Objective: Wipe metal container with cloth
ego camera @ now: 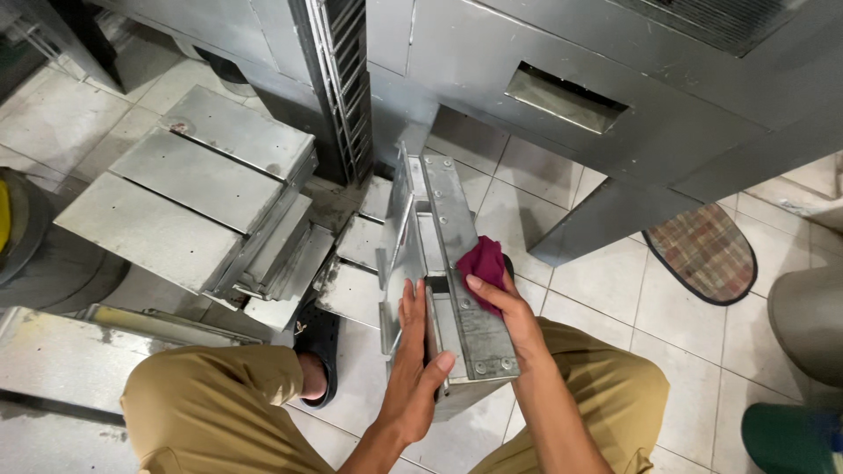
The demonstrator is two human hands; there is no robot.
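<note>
Currently, the left hand (414, 355) lies flat with fingers extended against the side of the upright grey sheet-metal channel bracket (443, 263), while the right hand (502, 303) pinches a crumpled maroon cloth (483, 262) under its fingertips on the bracket's flange.

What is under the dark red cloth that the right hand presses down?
The maroon cloth lies on the flange of the upright metal box section, pressed by the right hand. The metal directly beneath is covered, so its state cannot be seen.
</note>
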